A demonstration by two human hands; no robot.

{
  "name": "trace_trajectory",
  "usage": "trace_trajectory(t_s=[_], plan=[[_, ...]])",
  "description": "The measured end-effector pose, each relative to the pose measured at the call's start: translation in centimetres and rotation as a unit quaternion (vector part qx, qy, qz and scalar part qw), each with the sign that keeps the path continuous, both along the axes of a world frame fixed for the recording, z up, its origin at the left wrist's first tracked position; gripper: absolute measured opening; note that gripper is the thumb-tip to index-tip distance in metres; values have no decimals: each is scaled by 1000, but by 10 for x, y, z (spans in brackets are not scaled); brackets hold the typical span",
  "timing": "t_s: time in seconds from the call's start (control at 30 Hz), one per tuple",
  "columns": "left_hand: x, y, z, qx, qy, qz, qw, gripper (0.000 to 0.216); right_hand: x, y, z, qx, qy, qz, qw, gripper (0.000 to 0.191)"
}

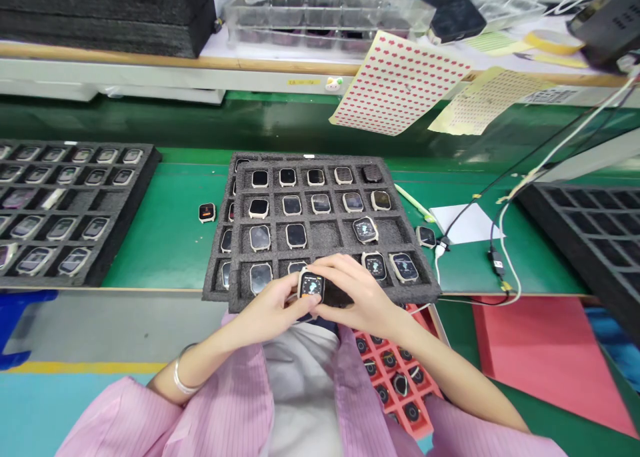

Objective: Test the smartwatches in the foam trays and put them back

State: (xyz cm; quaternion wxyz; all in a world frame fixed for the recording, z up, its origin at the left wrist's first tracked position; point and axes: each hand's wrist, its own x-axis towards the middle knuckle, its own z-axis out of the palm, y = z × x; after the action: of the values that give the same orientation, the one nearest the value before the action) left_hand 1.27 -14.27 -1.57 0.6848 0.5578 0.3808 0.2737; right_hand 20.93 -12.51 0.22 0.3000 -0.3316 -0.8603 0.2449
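Observation:
A smartwatch without a strap (311, 285), its screen lit with a watch face, sits between my two hands above the near edge of a black foam tray (327, 233). My left hand (277, 305) grips the watch from the left, thumb across its lower front. From the right, my right hand (357, 290) holds its side and top edge with the fingers. The tray carries rows of similar watches in square pockets. Most screens are dark, but a tilted watch (365, 230) and a watch near the front (374, 266) show lit faces.
Another foam tray lies beneath this one. One watch (207, 212) rests on the green bench to the left, another (426, 236) to the right beside cables (496, 260). More foam trays (95, 210) flank both sides. Below, a red tray (425, 424) holds round parts.

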Motion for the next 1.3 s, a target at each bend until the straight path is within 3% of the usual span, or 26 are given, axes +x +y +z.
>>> trace_trajectory(t_s=[0.13, 0.3, 0.43, 0.63, 0.73, 0.83, 0.93, 1.1, 1.3], plan=[[-13, -7, 2, -62, -27, -3, 998, 38, 26, 11, 2, -14, -4, -43, 999, 39], [-40, -12, 8, -60, -29, 80, 995, 31, 44, 15, 4, 14, -172, -38, 984, 44], [-46, -11, 10, -56, -42, 97, 993, 31, 14, 17, 14, 42, -212, 17, 976, 40], [-45, -6, 4, -72, -45, 89, 992, 31, -31, 29, 15, 91, -341, 63, 934, 32], [-47, -5, 2, -88, -66, 80, 991, 34, -26, 34, 11, 64, -291, 54, 953, 28], [-48, -3, 1, -88, -82, 70, 990, 37, -18, 32, 14, -3, -162, 27, 986, 28], [-47, 0, 2, -86, -81, 47, 992, 38, -20, 26, 20, -29, -60, 35, 997, 31], [-41, -1, 3, -60, -29, 60, 996, 33, -40, 19, 21, 34, -92, 75, 992, 28], [-34, -3, 3, 0, 11, 97, 995, 20, -48, 23, 19, 50, -114, 78, 989, 37]])
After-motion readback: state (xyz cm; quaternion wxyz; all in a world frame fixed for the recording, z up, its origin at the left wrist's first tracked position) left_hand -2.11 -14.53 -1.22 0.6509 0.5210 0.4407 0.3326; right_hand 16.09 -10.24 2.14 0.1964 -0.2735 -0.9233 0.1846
